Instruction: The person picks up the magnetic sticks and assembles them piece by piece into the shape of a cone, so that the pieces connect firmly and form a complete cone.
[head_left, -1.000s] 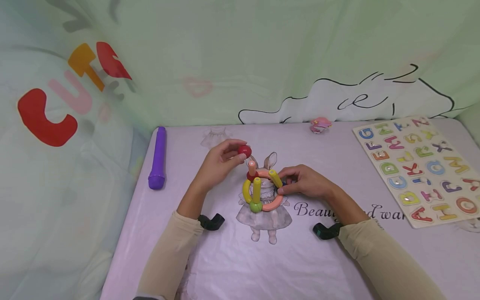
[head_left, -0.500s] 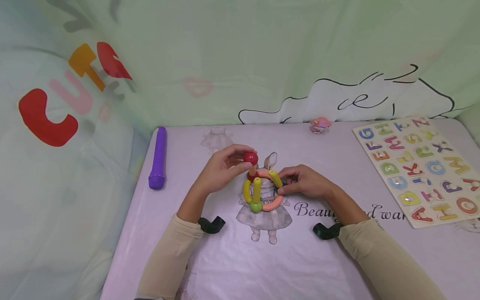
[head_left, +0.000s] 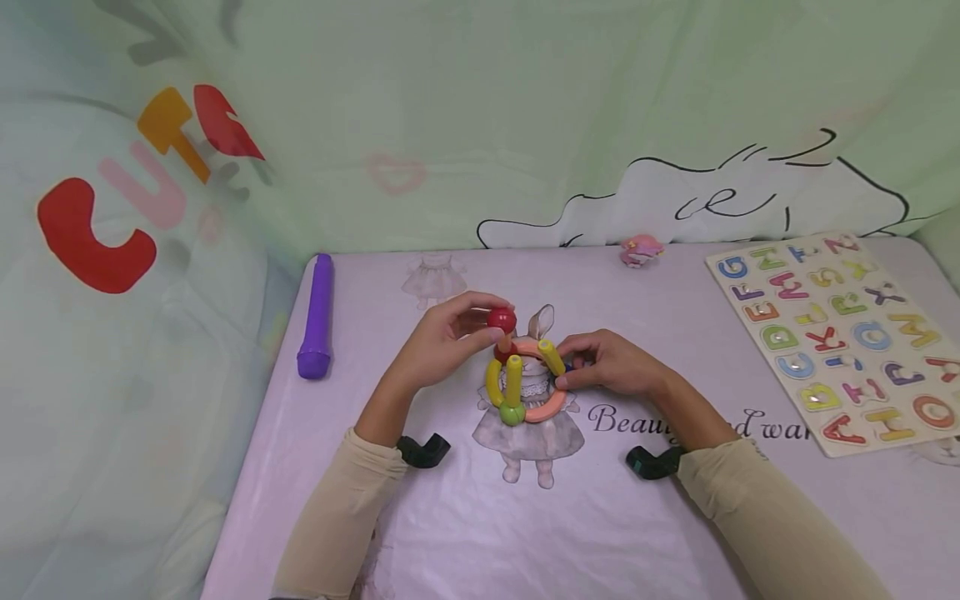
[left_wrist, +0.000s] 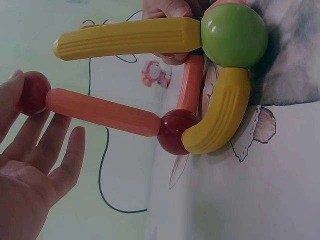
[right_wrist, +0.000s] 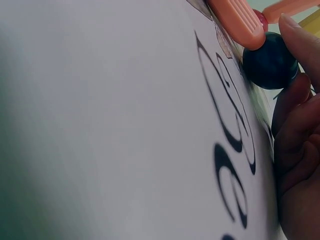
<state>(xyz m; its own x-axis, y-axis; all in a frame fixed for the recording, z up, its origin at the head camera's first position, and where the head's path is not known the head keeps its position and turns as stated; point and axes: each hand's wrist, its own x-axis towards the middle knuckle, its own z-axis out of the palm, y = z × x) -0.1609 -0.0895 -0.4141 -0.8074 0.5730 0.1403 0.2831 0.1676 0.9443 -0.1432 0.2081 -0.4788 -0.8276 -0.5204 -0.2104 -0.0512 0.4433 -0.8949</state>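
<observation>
My left hand (head_left: 442, 342) pinches a red ball (head_left: 502, 319) between thumb and fingers. In the left wrist view that ball touches the top of an upright orange rod (left_wrist: 102, 111), whose foot sits in a dark red ball (left_wrist: 177, 131). Curved yellow (left_wrist: 222, 115) and orange pieces (head_left: 546, 408) join balls into a ring on the table. A yellow rod (head_left: 513, 381) stands on a green ball (left_wrist: 234, 35); another yellow rod (head_left: 552, 357) leans at the ring's right. There my right hand (head_left: 615, 362) holds a dark blue ball (right_wrist: 270, 61) between thumb and fingers.
A purple toy microphone (head_left: 317, 317) lies at the table's left edge. Toward the back sits a small pink figurine (head_left: 641, 250). A wooden alphabet board (head_left: 832, 342) lies at the right. Printed curtains hang behind and to the left.
My left hand has moved slightly right and down, bringing the red ball from beside and above the orange rod onto its top. The right hand stays in place on the ring.
</observation>
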